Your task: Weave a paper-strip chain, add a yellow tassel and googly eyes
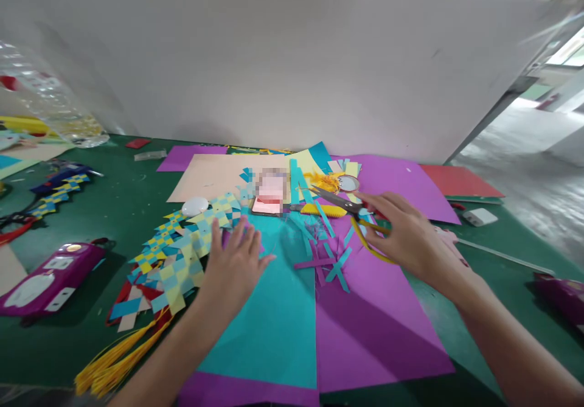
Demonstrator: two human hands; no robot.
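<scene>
My right hand (408,236) holds a pair of scissors (340,201) with yellow and red handles, its blades pointing left over the table. My left hand (237,258) hovers or rests, fingers spread, at the left edge of a teal paper sheet (269,328); whether it touches the sheet I cannot tell. Beside that hand lie woven paper strips (182,255) in yellow and blue checks. Below the scissors are crossed purple and teal paper strips (326,264) on a purple sheet (365,328). A yellow-handled cutter (323,211) lies under the blades.
A phone (269,194) lies at the back middle, near a white round disc (195,206). Yellow tassels (121,358) hang toward the front left. A purple device (50,282) sits at left, a plastic bottle (50,100) behind it. A white panel (274,60) borders the table's back.
</scene>
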